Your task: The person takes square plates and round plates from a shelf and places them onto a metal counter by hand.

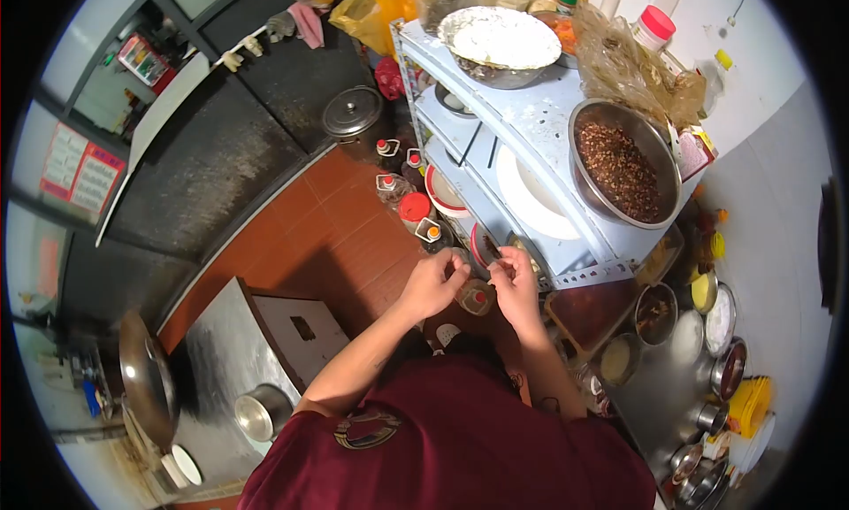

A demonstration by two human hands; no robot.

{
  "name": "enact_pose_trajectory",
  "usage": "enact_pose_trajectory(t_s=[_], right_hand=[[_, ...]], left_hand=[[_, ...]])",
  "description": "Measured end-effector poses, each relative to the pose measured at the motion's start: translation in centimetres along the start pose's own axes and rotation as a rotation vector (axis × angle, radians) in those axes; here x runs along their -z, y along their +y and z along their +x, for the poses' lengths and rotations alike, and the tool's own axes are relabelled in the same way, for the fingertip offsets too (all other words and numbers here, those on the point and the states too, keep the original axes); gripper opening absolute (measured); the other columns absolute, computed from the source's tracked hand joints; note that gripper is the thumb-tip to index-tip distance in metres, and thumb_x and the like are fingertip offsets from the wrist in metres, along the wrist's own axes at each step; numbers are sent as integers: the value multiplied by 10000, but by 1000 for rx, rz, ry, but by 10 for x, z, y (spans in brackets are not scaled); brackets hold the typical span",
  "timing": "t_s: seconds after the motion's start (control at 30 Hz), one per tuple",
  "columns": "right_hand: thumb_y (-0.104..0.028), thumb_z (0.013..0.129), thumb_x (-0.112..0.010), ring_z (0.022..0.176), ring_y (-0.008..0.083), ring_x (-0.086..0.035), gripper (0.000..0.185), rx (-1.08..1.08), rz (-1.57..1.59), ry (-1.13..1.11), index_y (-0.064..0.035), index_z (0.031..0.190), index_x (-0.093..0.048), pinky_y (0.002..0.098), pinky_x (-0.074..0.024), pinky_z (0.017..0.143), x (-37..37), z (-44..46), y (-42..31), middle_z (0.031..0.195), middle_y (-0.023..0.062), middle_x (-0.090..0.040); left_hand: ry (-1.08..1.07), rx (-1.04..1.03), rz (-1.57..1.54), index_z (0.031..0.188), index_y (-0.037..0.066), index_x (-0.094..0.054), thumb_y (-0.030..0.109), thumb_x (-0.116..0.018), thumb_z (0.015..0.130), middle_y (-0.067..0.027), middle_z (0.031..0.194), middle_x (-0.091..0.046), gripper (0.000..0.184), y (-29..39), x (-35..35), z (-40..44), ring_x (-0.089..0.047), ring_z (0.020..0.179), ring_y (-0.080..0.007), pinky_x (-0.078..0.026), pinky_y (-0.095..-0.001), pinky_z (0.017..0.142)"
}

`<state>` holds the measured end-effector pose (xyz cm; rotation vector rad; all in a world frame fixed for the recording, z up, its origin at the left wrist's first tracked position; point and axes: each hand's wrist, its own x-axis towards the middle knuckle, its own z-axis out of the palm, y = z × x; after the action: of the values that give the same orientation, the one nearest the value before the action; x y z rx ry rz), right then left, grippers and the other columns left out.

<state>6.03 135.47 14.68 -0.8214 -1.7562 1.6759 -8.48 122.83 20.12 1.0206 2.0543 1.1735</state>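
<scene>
Both hands are raised in front of the body, a short gap apart. My left hand (433,283) has its fingers curled together at the tips; whatever is between them is too small to make out. My right hand (516,284) is pinched in a similar way, with something small and dark by its fingertips that I cannot name. Behind and beyond them is the lower corner of a light blue shelf rack (594,274). On its top stands a steel bowl (669,187) of reddish-brown dried pieces (619,174).
Bottles (393,187) and a red-lidded jar (414,207) stand on the tiled floor (301,222). A lidded pot (352,112) is behind them. Left is a steel counter (221,351) with a small pot (256,417); right, a counter (659,395) with several bowls.
</scene>
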Motion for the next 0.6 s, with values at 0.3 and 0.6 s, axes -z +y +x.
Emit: enact_pose_trajectory(t_s=[0.3,0.6], right_hand=[[-78,950,-660,763,104,-614,288,42,-126,202,6,1217,-590,271,-511,706,-6,-6,-23,916,58,-665],[-140,960,-671,816,120,-653,212,-166,-171,390,14,1105,-660,287,-533,737,-16,-53,-45,931,73,-707]], left_hand=[[-58,-200,32,885,-10,-629,350,-675,956,-188,708,-664,370,38,-4,125,-678,674,-341,-520,-429,651],[-77,-110,311,840,1,-753,462,-680,868,-236,833,-727,468,56,-32,206,-719,825,-415,-568,-479,767]])
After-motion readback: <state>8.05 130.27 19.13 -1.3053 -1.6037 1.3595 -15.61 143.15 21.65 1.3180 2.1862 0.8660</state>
